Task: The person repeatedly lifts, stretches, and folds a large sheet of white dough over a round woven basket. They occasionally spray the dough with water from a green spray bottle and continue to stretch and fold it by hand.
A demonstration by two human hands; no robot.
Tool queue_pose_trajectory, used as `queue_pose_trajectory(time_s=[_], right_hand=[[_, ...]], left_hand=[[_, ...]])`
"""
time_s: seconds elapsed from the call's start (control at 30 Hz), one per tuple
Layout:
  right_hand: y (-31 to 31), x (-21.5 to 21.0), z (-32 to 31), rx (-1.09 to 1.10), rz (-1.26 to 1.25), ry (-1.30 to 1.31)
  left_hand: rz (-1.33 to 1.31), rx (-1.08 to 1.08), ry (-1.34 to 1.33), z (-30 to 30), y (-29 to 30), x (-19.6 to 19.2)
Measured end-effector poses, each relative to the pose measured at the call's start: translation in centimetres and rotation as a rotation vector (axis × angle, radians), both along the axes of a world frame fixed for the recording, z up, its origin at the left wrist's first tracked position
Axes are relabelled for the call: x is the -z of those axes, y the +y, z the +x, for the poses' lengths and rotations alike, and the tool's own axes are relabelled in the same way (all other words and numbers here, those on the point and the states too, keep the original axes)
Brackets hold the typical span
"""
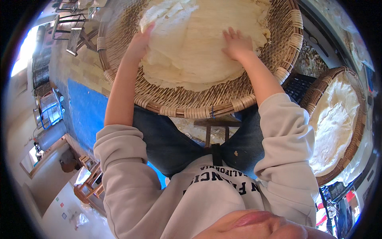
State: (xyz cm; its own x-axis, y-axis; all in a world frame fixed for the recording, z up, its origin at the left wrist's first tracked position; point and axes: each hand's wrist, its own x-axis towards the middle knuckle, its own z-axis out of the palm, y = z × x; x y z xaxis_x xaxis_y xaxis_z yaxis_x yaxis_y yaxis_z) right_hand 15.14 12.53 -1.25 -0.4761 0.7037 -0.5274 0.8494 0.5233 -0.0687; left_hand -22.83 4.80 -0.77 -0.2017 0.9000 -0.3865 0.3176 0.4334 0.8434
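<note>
A large round wicker basket (191,111) lies before me, bearing a stack of thin, pale, round sheets (199,63), perhaps of dough. My left hand (140,44), somewhat blurred, is at the stack's left edge. Its fingers are closed on the edge of a thin whitish sheet (169,18), which looks partly lifted and wrinkled. My right hand (238,44) rests on the right part of the stack, palm down with fingers spread. The far side of the basket runs out of the picture.
To my right stands a second wicker basket (355,145) with another pale sheet (334,123) in it. A blue mat (85,105) lies on the floor at left. Wooden stools (91,179) and a metal-framed seat (73,38) stand farther left. A wooden support (217,124) shows below the large basket.
</note>
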Motion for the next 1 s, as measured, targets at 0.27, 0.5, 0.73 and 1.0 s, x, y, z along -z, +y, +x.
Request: queue_pose_trajectory(time_s=[0.27,0.5,0.73,1.0], right_hand=[[0.2,0.8,0.3,0.012,0.0,0.025],[0.1,0.1,0.2,0.01,-0.038,0.003],[-0.2,0.3,0.1,0.032,-0.019,0.006],[0.2,0.1,0.3,0.002,-0.042,0.002]], left_hand=[[-0.213,-0.111,0.579,1.6,-0.8,-6.0],[-0.268,0.006,1.085,-8.4,-0.5,-15.6],[0.028,-0.102,1.082,-15.9,0.1,-26.5],[-0.071,0.05,1.201,-15.9,0.0,-41.1]])
